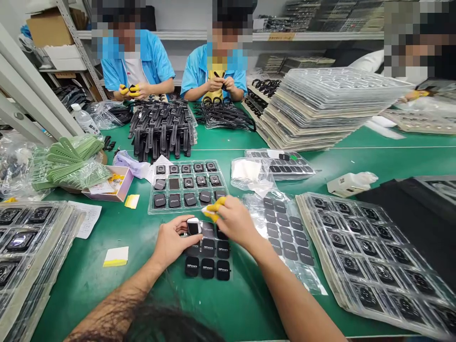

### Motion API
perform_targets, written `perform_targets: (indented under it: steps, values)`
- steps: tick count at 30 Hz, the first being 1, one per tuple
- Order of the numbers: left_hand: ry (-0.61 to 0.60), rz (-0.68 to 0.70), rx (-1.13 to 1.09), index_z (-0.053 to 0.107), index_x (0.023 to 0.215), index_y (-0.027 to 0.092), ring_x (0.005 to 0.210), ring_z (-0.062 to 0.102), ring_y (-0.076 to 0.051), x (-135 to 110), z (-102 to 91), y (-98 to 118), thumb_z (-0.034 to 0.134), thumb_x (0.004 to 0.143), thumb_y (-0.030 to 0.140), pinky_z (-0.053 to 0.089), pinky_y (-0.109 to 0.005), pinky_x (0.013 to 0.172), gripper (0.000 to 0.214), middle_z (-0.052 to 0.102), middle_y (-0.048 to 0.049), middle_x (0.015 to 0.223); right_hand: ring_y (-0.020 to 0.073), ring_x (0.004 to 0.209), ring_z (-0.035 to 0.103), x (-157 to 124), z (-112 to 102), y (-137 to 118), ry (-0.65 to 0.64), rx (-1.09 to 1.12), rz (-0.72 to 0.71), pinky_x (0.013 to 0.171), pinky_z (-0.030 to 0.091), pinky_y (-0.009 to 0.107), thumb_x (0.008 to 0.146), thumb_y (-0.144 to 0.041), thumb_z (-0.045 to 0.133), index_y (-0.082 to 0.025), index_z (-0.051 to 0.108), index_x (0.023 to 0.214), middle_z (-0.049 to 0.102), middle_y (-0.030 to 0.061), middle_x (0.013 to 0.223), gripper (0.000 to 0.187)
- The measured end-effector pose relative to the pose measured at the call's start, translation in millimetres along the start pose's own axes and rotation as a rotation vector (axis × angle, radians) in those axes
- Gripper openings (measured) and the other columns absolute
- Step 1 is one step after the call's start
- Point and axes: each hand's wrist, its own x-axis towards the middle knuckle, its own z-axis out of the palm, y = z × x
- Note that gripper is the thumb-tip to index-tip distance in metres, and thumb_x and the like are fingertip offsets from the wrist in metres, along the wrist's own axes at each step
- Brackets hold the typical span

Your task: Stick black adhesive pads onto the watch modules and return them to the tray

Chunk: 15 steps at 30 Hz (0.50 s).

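My left hand (pixel 174 237) is closed on a smartwatch body (pixel 194 226), gripping it by its edges with the screen facing up. Just to the right, my right hand (pixel 230 218) wears yellow finger cots and its fingers are pinched together. Something small and whitish shows at their tips, too blurred to name. Below both hands lies a sheet of black square stickers (pixel 207 268) with white lettering. Beyond them sits a clear plastic tray (pixel 153 205) of watch bodies, several of its front ones covered by black squares.
Stacked trays of watch bodies stand at left (pixel 53 270) and right (pixel 331 280). Another sticker sheet (pixel 290 232) lies right of my hands. Behind are black straps (pixel 162 128), a tall tray stack (pixel 313 109), a white bottle (pixel 351 184) and co-workers handling small parts.
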Motion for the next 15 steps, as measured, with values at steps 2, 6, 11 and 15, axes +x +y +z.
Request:
perform_targets:
  steps: [2, 6, 11, 15]
  values:
    - [0.008, -0.002, 0.006, 0.070, 0.116, 0.015, 0.096, 0.076, -0.024, 0, 0.2, 0, 0.080, 0.069, 0.025, 0.060, -0.037, 0.095, 0.050, 0.080, -0.0067, 0.100, 0.0223, 0.085, 0.058, -1, 4, -4, 0.046, 0.026, 0.036, 0.076, 0.047, 0.038, 0.095, -0.036, 0.059, -0.025, 0.075, 0.095, 0.069, 0.0079, 0.088, 0.020]
    - [0.011, 0.013, -0.003, 0.069, 0.118, 0.015, 0.099, 0.075, -0.023, -1, 0.1, 1, 0.080, 0.067, 0.021, 0.060, -0.036, 0.096, 0.052, 0.079, -0.0070, 0.105, 0.0208, 0.083, 0.059, -2, 6, -2, -0.042, 0.063, -0.097, 0.075, 0.047, 0.036, 0.098, -0.037, 0.055, -0.025, 0.075, 0.098, 0.070, 0.0064, 0.087, 0.024]
    - [0.074, 0.041, 0.022, 0.070, 0.117, 0.014, 0.094, 0.076, -0.022, -3, 0.1, 1, 0.081, 0.071, 0.027, 0.061, -0.036, 0.095, 0.050, 0.080, -0.0063, 0.100, 0.0273, 0.086, 0.055, -6, -34, 30, 0.053, -0.301, 0.184, 0.081, 0.045, 0.046, 0.095, -0.040, 0.057, -0.022, 0.076, 0.098, 0.069, 0.0115, 0.091, 0.026]
    - [0.125, 0.123, 0.052, 0.071, 0.117, 0.018, 0.093, 0.076, -0.022, -3, 1.4, -3, 0.082, 0.071, 0.028, 0.062, -0.038, 0.095, 0.049, 0.079, -0.0060, 0.104, 0.0307, 0.109, 0.058, -21, -44, 33, 0.023, -0.085, 0.225, 0.095, 0.047, 0.052, 0.091, -0.043, 0.063, -0.026, 0.069, 0.120, 0.066, 0.0107, 0.120, 0.034]
